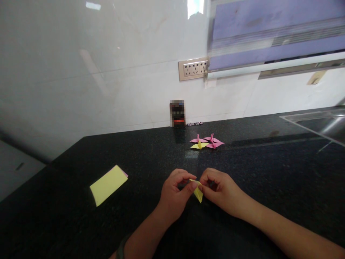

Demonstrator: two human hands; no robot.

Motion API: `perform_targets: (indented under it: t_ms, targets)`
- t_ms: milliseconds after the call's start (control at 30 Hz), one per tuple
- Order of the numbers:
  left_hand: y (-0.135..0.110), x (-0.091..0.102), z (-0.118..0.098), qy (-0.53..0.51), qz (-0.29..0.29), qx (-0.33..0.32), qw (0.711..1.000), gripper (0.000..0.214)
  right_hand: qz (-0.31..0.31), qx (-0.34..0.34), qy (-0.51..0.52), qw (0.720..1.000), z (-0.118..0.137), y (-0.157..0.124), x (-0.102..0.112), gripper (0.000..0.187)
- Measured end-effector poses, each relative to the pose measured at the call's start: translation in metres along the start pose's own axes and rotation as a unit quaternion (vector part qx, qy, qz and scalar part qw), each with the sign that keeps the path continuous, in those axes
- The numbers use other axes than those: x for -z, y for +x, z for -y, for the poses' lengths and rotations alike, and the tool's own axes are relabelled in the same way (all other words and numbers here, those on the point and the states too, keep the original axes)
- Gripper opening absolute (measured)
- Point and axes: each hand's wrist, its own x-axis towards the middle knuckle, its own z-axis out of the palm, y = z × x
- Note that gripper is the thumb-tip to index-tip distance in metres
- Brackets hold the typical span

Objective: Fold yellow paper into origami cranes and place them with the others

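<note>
A small folded piece of yellow paper [198, 193] is held over the dark countertop, one narrow point of it directed down toward me. My left hand [179, 190] pinches its left side between thumb and fingers. From the right, my right hand [219, 189] grips the paper's upper right edge, thumb and fingertips pressed together. The fingers hide part of the folds. Beyond my hands sit several folded paper cranes: a yellow crane [199, 145] in front and pink cranes [215, 144] beside and behind it.
Yellow paper sheets [109, 185] lie to the left, a pink edge showing beneath. A pixelated dark object [178, 113] stands against the wall, a beaded string [194, 124] beside it. At the far right is a sink [302, 118]. A socket panel [192, 69] is on the wall.
</note>
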Motion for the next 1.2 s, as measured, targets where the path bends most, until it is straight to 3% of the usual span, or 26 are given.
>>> perform_targets:
  t_ms: [133,400,700,967,1200]
  targets:
    - [0.0011,0.0057,-0.004,0.036,0.005,-0.028,0.999,0.013,-0.011,-0.025,0.017,0.999,0.0005,0.0004,0.0005,0.01]
    - [-0.0004,0.0038,0.0012,-0.02,0.023,0.024,0.999,0.021,-0.003,-0.104,0.117,0.988,-0.0034,0.0018,-0.0012,0.016]
    - [-0.0023,0.0028,0.0028,-0.062,0.046,0.057,0.995,0.022,0.021,-0.104,0.155,0.982,-0.0002,0.0017,-0.0006,0.02]
    - [-0.0019,0.0011,-0.0002,-0.011,0.034,0.047,0.998,0.01,0.041,-0.112,0.186,0.975,0.0012,0.0005,-0.0011,0.019]
    - [-0.0029,0.0004,-0.0023,-0.005,0.032,0.052,0.998,0.011,0.053,-0.121,0.197,0.971,-0.0005,-0.0004,-0.003,0.02]
